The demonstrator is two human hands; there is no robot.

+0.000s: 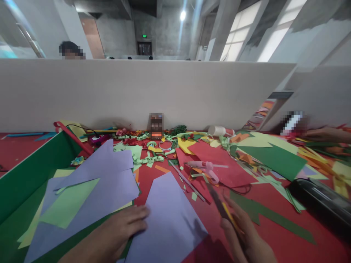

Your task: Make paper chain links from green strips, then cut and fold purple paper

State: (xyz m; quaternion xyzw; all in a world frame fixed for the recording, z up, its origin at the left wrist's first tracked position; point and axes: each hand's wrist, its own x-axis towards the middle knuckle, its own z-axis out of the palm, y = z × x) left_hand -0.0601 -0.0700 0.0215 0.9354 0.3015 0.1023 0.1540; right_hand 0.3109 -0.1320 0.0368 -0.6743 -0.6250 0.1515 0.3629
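Observation:
A sheet of purple paper point(167, 219) lies in front of me on the red tabletop. My left hand point(134, 221) rests on its left edge, fingers stretched out and slightly apart. To the right of the sheet, my right hand point(244, 230) is closed around scissors point(219, 202) with dark blades and yellow-and-black handles. Their blades point forward and up to the left, apart from the paper. A shadow of the hand falls on the sheet's lower right. Just beyond the blades lies a pink glue gun point(204, 167) on red paper.
At left, a green tray point(30, 164) holds purple and light green sheets point(71, 204). Paper chains point(148, 159) and scraps line the white partition point(137, 95). A black case point(323, 201) lies at right, with another person's hand point(329, 134) beyond. A phone-like device point(156, 126) leans on the partition.

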